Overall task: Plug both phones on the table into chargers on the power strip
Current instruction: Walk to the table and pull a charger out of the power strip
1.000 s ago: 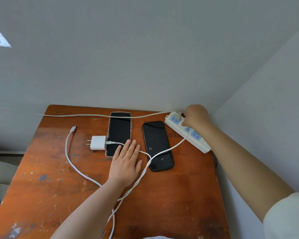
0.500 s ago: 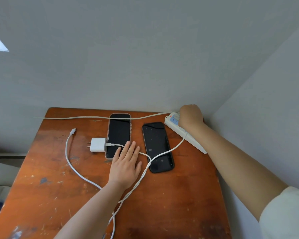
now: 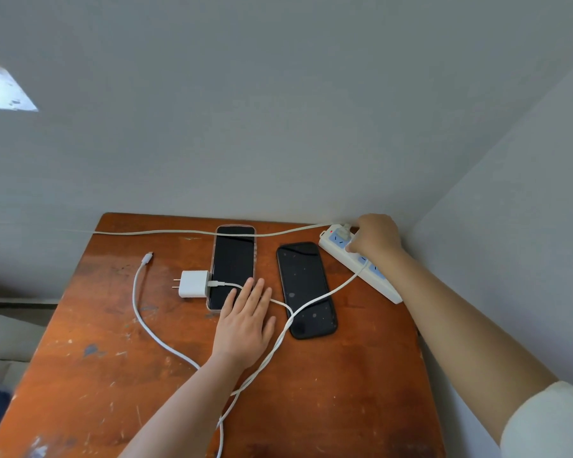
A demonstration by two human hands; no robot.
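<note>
Risk of dragging black phone off tabletop: cable lies across it while right hand, fingers curled, grip hidden, seats a plug in power strip; left hand flat, fingers slightly spread.

The reddish-brown wooden worktop looks varnished yet scuffed, scratched and flecked with pale paint. Two black slab phones, one in a clear case and one bare, have glossy glass faces. The white cube charger, white cables and long white power strip look like smooth plastic.
</note>
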